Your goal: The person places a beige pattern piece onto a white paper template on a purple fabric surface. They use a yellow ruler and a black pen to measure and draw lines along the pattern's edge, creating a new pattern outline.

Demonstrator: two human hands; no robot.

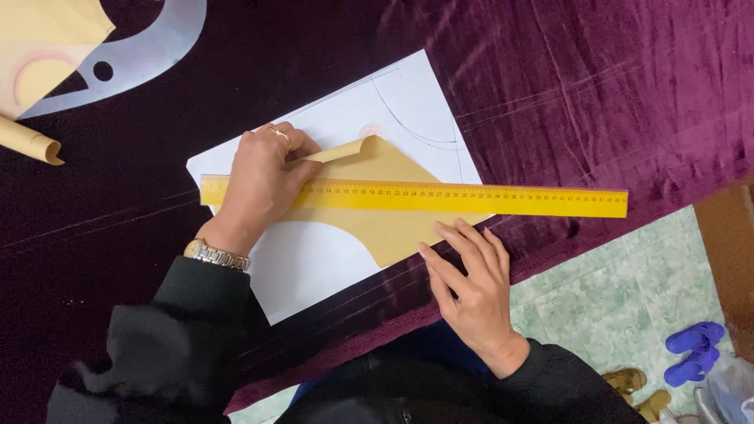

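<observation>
A long yellow ruler [440, 197] is laid across a tan paper pattern piece [385, 228], which rests on a white sheet of paper [314, 271]. The sheet itself is spread on dark purple velvet cloth [597, 86] that covers the work surface.

The left hand [263, 184] is placed over the left end of the ruler, pressing down on it; its fingers are curled close together, and a ring is seen on one of them. Whether anything is pinched between the fingertips cannot be told, since they are hidden beneath the knuckles. A metal wristwatch [217, 254] is worn just above a black sleeve.

The right hand [471, 286] is laid flat below the ruler, its fingers extended and slightly spread, with the fingertips touching the lower edge of the tan pattern piece and the cloth near the sheet's corner. Nothing is gripped by it.

The top corner of the tan piece is curled upward just beside the left hand. Curved pencil lines are drawn on the white sheet above the ruler.

At the upper left, a clear curved drawing template [137, 55] and a rolled tan paper [30, 141] are seen, well apart from the hands. A green tiled floor [620, 290] with blue slippers [691, 353] is visible at the lower right.
</observation>
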